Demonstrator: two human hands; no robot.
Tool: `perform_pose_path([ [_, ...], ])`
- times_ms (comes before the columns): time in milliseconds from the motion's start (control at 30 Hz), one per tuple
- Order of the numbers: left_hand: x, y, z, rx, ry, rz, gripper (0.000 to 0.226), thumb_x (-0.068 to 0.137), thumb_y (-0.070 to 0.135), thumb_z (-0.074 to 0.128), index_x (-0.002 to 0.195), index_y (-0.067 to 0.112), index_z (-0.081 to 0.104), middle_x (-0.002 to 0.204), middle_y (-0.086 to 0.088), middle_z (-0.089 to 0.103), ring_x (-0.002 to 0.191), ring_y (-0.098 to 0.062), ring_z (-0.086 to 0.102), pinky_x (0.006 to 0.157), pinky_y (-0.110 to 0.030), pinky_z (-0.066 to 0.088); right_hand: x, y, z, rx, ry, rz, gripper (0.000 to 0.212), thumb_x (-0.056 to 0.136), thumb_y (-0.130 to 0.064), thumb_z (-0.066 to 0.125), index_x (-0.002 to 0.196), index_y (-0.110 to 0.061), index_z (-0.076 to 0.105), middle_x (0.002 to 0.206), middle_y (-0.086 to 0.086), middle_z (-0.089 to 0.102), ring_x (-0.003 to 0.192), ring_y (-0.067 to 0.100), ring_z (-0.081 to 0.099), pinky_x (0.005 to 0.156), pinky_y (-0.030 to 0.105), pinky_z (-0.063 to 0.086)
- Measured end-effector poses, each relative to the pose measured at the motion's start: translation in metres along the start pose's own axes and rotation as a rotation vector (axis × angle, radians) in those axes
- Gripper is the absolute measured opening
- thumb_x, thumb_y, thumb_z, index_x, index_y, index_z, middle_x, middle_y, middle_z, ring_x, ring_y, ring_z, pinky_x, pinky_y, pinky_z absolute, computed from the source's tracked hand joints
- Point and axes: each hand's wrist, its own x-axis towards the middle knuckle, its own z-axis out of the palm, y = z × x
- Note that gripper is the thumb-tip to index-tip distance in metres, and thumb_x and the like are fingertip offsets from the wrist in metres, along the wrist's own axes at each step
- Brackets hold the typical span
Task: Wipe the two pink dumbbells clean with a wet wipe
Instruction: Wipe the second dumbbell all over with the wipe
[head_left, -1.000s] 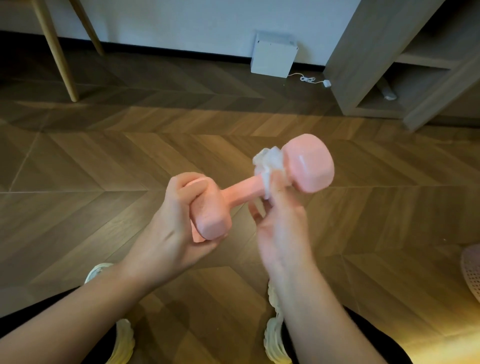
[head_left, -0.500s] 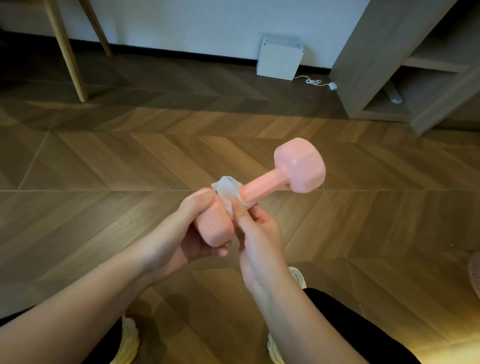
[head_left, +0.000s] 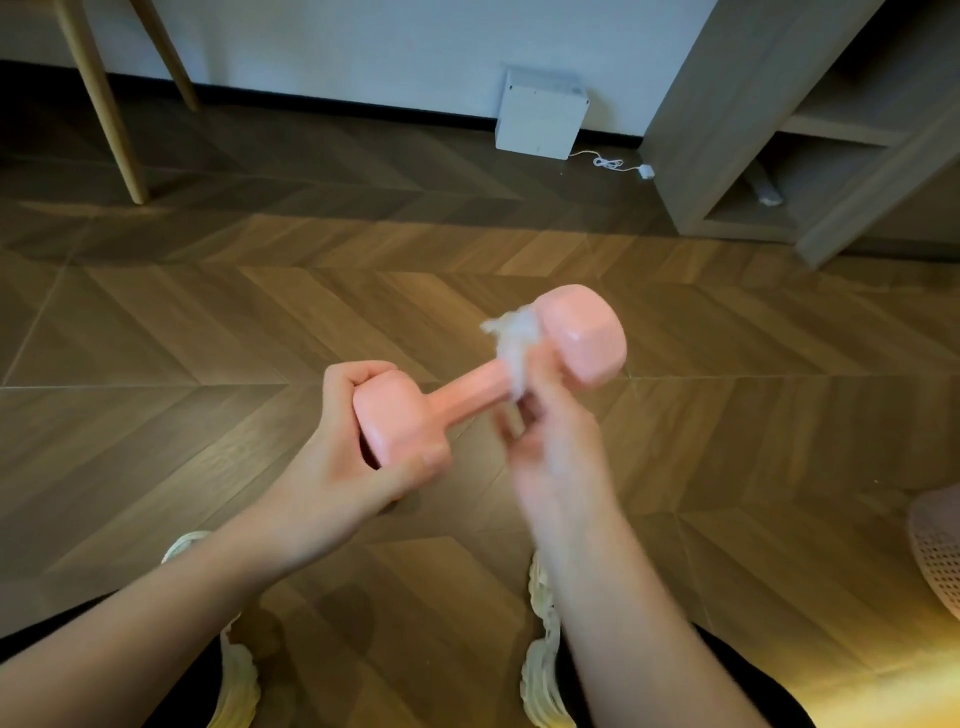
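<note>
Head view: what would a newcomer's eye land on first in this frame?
The pink dumbbell, held mid-frame above the wooden floor, stands out first. The left hand grips its near head, while the blurred right hand holds a white wipe against the handle beside the far head. Behind, a white box sits at the wall, left of a grey shelf unit.

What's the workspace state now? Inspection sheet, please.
Surface: wooden herringbone floor; no table seen.
Job's things: one pink dumbbell held in the air; wet wipe on its handle beside the far head; second dumbbell not seen.
Clutter: pink mesh item at right edge.
Hands: left hand grips the near head; right hand, blurred, pinches the wipe.
Cables: white cable on floor by white box.
Surroundings: shelf unit, wooden legs.
</note>
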Motion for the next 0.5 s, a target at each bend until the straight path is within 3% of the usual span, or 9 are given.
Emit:
perform_pose_path([
  [67,-0.002,-0.002,0.0,0.105,-0.012,0.069,0.073,0.069,0.043,0.079,0.121,0.04,0.027,0.125,0.015,0.044,0.107,0.005,0.054,0.076,-0.015,0.053,0.0,-0.011,-0.001,-0.01,0.01,-0.061,0.022,0.091,-0.032,0.065,0.106,-0.02,0.075,0.111,0.001,0.075,0.098,0.012,0.067,0.088,0.03,0.048],
  [133,-0.004,-0.004,0.0,0.167,0.041,0.161,0.074,0.067,0.049,0.077,0.121,0.039,0.027,0.123,0.018,0.042,0.109,0.001,0.052,0.08,-0.015,0.051,-0.012,0.01,-0.002,-0.137,-0.084,-0.002,0.019,0.087,-0.035,0.067,0.097,-0.023,0.078,0.099,-0.004,0.078,0.09,0.008,0.068,0.077,0.023,0.052],
  [200,-0.004,-0.006,0.001,0.244,0.076,0.23,0.076,0.065,0.052,0.075,0.123,0.035,0.028,0.121,0.028,0.039,0.11,0.002,0.051,0.08,-0.011,0.048,-0.022,0.035,0.0,-0.267,-0.117,0.128,0.026,0.084,-0.038,0.069,0.102,-0.021,0.076,0.093,-0.005,0.078,0.087,0.01,0.071,0.065,0.022,0.055],
  [267,-0.003,-0.005,0.0,0.323,0.101,0.304,0.08,0.065,0.052,0.077,0.127,0.032,0.029,0.121,0.027,0.039,0.114,0.003,0.05,0.083,-0.008,0.046,-0.017,0.033,0.0,-0.238,-0.07,0.191,0.024,0.086,-0.036,0.069,0.103,-0.02,0.075,0.095,-0.002,0.078,0.09,0.014,0.072,0.069,0.026,0.058],
  [333,0.002,-0.004,-0.003,0.463,0.1,0.462,0.081,0.068,0.05,0.078,0.13,0.026,0.032,0.124,0.011,0.041,0.117,0.001,0.048,0.09,-0.009,0.043,-0.004,0.012,-0.003,-0.076,-0.02,0.147,0.015,0.089,-0.027,0.069,0.099,-0.017,0.074,0.099,0.001,0.075,0.093,0.015,0.066,0.088,0.031,0.052],
  [400,0.007,-0.003,-0.005,0.575,0.083,0.595,0.08,0.072,0.044,0.079,0.131,0.014,0.035,0.13,-0.006,0.04,0.12,-0.005,0.046,0.096,-0.015,0.04,0.005,-0.008,-0.003,0.096,-0.003,0.057,0.017,0.09,-0.026,0.067,0.103,-0.015,0.073,0.102,0.002,0.071,0.094,0.015,0.06,0.087,0.032,0.04],
  [500,0.011,-0.004,-0.005,0.629,0.108,0.668,0.075,0.076,0.042,0.077,0.129,0.01,0.034,0.128,-0.017,0.04,0.118,-0.017,0.048,0.094,-0.018,0.042,-0.001,0.014,-0.001,-0.004,-0.122,0.054,0.042,0.081,-0.038,0.068,0.114,-0.013,0.071,0.102,-0.002,0.071,0.084,0.008,0.064,0.075,0.027,0.047],
])
